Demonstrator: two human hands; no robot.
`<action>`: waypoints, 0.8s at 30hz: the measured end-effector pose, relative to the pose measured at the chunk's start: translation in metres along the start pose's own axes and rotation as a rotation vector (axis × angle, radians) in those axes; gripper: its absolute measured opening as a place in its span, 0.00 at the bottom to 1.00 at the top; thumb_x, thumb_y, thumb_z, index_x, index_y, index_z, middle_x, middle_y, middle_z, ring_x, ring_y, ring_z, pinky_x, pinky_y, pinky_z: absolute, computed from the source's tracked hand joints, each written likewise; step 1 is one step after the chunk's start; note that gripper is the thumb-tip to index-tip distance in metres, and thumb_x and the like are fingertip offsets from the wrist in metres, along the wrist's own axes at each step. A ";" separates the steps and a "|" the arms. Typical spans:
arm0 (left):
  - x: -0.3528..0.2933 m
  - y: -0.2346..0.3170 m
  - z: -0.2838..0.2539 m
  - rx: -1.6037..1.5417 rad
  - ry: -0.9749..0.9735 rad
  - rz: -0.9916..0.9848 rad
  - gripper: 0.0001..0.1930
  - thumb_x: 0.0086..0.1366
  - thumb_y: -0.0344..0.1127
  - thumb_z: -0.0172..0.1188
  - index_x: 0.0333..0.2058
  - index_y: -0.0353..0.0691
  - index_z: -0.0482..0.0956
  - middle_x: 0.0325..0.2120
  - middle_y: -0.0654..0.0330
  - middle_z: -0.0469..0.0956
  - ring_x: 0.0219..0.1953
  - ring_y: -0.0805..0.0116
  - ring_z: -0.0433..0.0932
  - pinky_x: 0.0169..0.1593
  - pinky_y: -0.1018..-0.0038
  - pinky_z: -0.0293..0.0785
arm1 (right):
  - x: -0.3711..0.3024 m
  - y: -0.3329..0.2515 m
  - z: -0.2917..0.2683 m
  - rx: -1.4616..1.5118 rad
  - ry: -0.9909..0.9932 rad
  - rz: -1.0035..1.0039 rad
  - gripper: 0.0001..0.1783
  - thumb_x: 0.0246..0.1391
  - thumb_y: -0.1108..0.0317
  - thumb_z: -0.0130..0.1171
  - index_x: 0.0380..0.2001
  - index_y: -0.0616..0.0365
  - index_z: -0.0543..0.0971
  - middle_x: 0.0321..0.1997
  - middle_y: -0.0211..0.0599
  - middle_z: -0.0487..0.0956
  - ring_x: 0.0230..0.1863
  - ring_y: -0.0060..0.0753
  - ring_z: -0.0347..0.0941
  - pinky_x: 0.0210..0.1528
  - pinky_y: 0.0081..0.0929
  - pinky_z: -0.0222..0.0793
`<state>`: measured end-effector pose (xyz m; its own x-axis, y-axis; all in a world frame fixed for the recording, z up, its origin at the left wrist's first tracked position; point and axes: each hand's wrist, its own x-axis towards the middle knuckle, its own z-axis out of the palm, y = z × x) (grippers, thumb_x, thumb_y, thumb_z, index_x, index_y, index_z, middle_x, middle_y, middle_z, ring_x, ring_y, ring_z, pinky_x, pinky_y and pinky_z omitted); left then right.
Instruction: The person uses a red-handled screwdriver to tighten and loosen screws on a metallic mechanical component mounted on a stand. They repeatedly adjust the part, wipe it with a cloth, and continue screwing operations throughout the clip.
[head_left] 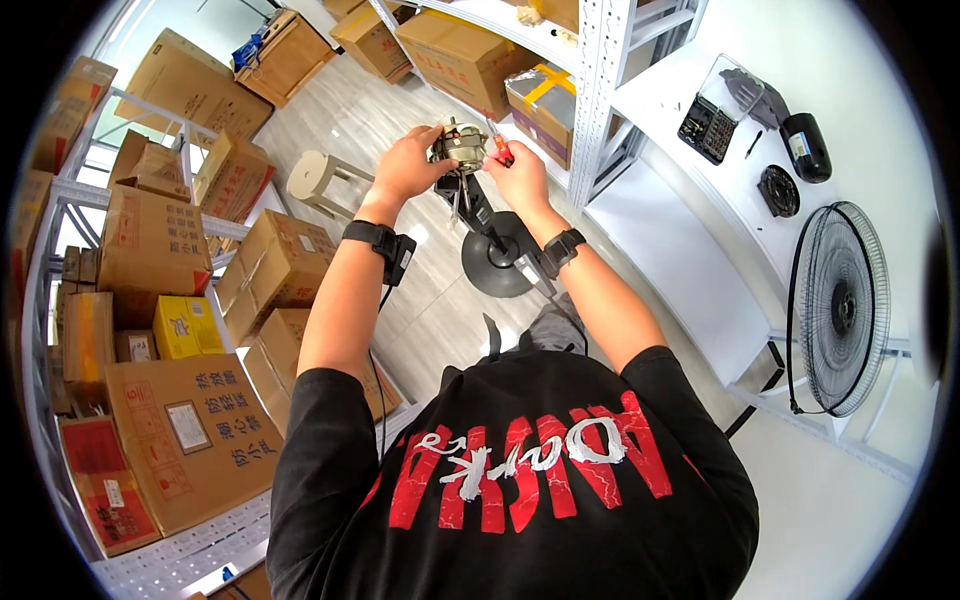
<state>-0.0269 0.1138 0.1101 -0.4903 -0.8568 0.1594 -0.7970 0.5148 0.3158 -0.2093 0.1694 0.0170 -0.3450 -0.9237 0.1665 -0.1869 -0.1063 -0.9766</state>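
Observation:
A bare metal fan motor (462, 146) sits on top of a black stand, above its round black base (488, 272). My left hand (408, 166) is closed round the motor's left side, the thumb on its near face. Close against the motor's right side, my right hand (520, 180) grips a screwdriver (503, 153) with a red handle. The screwdriver's shaft points up and away from the motor. My right fingertips are near the motor's edge; I cannot tell whether they touch it.
On the white shelf (650, 95) at right lie an opened bit case (708, 130), a black cover (806, 147) and a round black part (778, 191). A wire fan guard (845, 310) leans there. A beige stool (315, 178) and a rack of cartons (190, 430) stand left.

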 end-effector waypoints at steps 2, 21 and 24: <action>-0.004 0.001 0.000 -0.004 0.016 -0.021 0.34 0.51 0.46 0.70 0.57 0.40 0.75 0.54 0.55 0.76 0.54 0.54 0.76 0.56 0.64 0.73 | 0.001 0.004 0.002 -0.052 -0.015 0.004 0.13 0.49 0.63 0.66 0.30 0.62 0.77 0.27 0.47 0.80 0.30 0.50 0.77 0.35 0.39 0.71; -0.001 0.027 0.003 -0.043 -0.052 0.074 0.39 0.46 0.46 0.74 0.56 0.32 0.73 0.54 0.47 0.74 0.56 0.49 0.74 0.59 0.64 0.70 | -0.016 0.003 -0.021 -0.043 0.042 0.028 0.09 0.49 0.67 0.67 0.31 0.60 0.79 0.27 0.38 0.82 0.28 0.35 0.77 0.35 0.31 0.71; -0.002 0.035 0.002 -0.092 -0.042 0.074 0.38 0.44 0.43 0.76 0.54 0.32 0.74 0.53 0.46 0.75 0.54 0.49 0.75 0.57 0.63 0.71 | -0.026 0.004 -0.025 0.007 0.052 0.007 0.09 0.49 0.69 0.67 0.31 0.60 0.79 0.27 0.39 0.81 0.28 0.33 0.76 0.35 0.30 0.71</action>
<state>-0.0538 0.1337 0.1188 -0.5621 -0.8140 0.1467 -0.7237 0.5699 0.3893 -0.2245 0.2026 0.0117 -0.3938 -0.9040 0.1662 -0.1778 -0.1025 -0.9787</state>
